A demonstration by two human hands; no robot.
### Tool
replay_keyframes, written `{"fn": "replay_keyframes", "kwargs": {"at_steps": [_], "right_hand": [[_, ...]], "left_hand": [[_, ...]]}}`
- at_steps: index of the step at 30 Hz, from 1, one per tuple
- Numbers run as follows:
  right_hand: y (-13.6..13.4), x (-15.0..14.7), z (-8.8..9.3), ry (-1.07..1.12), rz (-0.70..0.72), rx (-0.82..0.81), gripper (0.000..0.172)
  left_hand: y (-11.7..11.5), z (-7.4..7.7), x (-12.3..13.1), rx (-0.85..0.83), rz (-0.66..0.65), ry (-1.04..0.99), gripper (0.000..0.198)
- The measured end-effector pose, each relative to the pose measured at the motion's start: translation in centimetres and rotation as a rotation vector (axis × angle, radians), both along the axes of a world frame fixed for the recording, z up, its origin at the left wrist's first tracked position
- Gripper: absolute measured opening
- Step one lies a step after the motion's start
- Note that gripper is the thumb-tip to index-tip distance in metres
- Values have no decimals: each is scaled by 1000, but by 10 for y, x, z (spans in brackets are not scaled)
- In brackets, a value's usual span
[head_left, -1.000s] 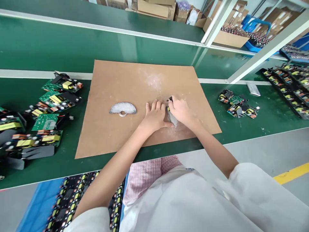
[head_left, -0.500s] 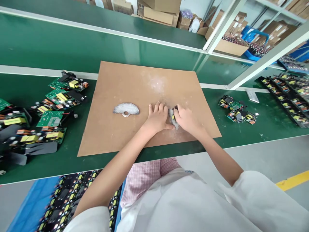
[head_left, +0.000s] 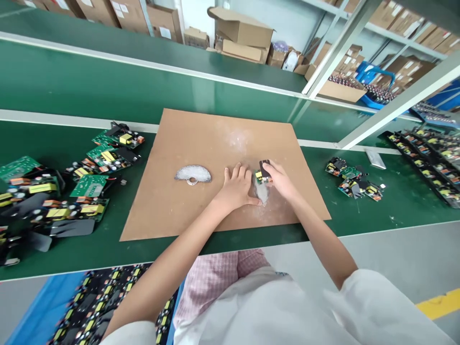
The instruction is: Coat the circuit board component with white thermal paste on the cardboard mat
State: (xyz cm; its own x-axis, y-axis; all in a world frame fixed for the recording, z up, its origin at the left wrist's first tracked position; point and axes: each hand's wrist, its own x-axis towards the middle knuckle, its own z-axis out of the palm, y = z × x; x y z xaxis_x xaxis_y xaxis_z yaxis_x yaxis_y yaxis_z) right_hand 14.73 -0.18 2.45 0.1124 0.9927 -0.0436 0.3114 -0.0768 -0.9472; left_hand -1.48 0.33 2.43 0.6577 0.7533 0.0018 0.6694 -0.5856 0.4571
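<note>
**Green workbench (head_left: 345, 215), brown sheet (head_left: 179, 215): a small circuit board (head_left: 259, 177) in the right hand (head_left: 280, 179)**

In the head view, cardboard boxes (head_left: 246, 31) stand along the shelf (head_left: 143, 48) behind the bench, with more on racks at the upper right. White posts (head_left: 402, 103) rise at the bench's right side. The brown sheet lies flat on the green top, whitish smudges near its middle.

The right hand is closed in a pinch, fingertips on the black part of the circuit board, which is over the right half of the sheet. The board's near edge overlaps the far end of a narrow grey piece (head_left: 262, 193); whether they touch cannot be told. The left hand (head_left: 236, 189) is open, palm down on the sheet just left of that piece, fingers pointing away from the body and thumb stretched out to its near end. Whether the thumb presses on it is unclear.

A grey half-disc (head_left: 193, 173) lies apart, left of both hands. A large pile of boards (head_left: 86, 211) fills the bench at left; a smaller cluster (head_left: 359, 188) sits right of the sheet, near a silvery block (head_left: 375, 159) and filled trays (head_left: 427, 167). Below the bench at left, a blue crate (head_left: 39, 311) holds rows of boards.
</note>
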Motion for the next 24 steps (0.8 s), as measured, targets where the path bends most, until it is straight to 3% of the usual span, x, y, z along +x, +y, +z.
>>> {"fn": "replay_keyframes", "kwargs": {"at_steps": [3,7,14,16,21,24], "right_hand": [[-8,-1,6,536,36,-36,32],[-12,-6,9,762,106,-10,40],[-18,-5,4,582,125,79,56],[-19,-1,4,517,148,73,60],[-19,2,-1,428,212,108,63],[-21,2,-1,364,184,150,62]], "left_hand": [[2,5,1,56,17,-218,89],[5,8,2,82,21,-562,67],[8,1,5,-45,-38,-780,27],[8,1,5,-30,-54,-772,30],[5,3,4,-13,-32,-750,62],[4,5,3,50,-83,-772,53]]}}
